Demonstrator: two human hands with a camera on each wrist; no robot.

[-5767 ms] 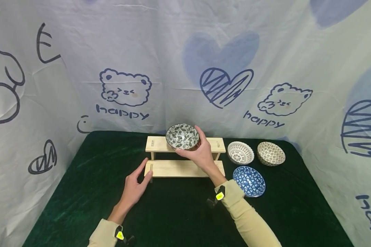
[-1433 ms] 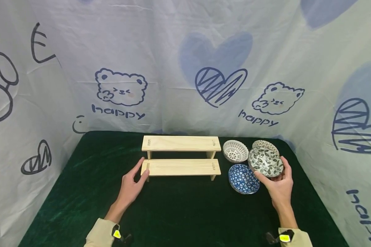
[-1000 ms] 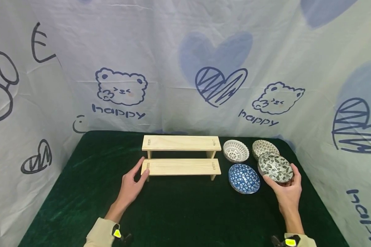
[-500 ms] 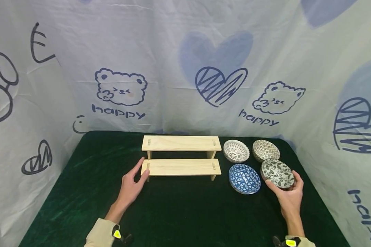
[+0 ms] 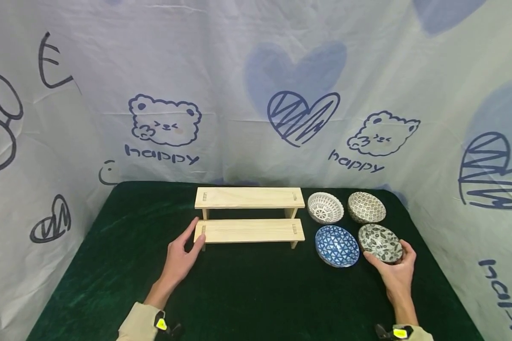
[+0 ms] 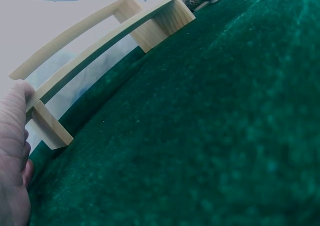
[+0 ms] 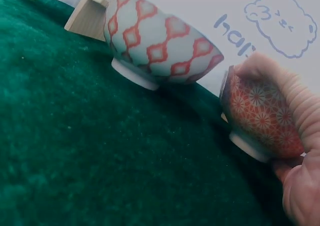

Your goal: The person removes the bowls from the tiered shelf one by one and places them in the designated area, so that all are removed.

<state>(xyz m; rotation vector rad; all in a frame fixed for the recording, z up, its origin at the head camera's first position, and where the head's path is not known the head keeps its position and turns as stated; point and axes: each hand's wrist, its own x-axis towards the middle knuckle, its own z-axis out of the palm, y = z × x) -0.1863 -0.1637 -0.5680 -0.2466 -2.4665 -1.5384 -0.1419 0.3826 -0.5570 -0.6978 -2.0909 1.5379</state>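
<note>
On the right, my right hand [image 5: 396, 274] grips the rim of a bowl [image 5: 380, 243] with a dark leaf pattern inside, thumb in front and fingers behind. Its outside [image 7: 262, 113] shows red with pale flowers in the right wrist view, its foot close over the green cloth. To its left sits a blue triangle-patterned bowl [image 5: 337, 246], red and white outside. My left hand [image 5: 180, 259] holds the left end of the two-tier wooden shelf [image 5: 249, 231], thumb at the lower board's front edge; its remaining fingers are partly hidden.
A white lattice-patterned bowl [image 5: 325, 208] and a beige checked bowl [image 5: 366, 207] stand behind the other two. Dark green cloth [image 5: 256, 293] covers the table. A pale printed curtain [image 5: 239, 142] rises along the back and both sides.
The leaf-patterned bowl has gone from the upper shelf board over to the right, then down and toward me, in front of the beige bowl. My left hand stays at the shelf's end.
</note>
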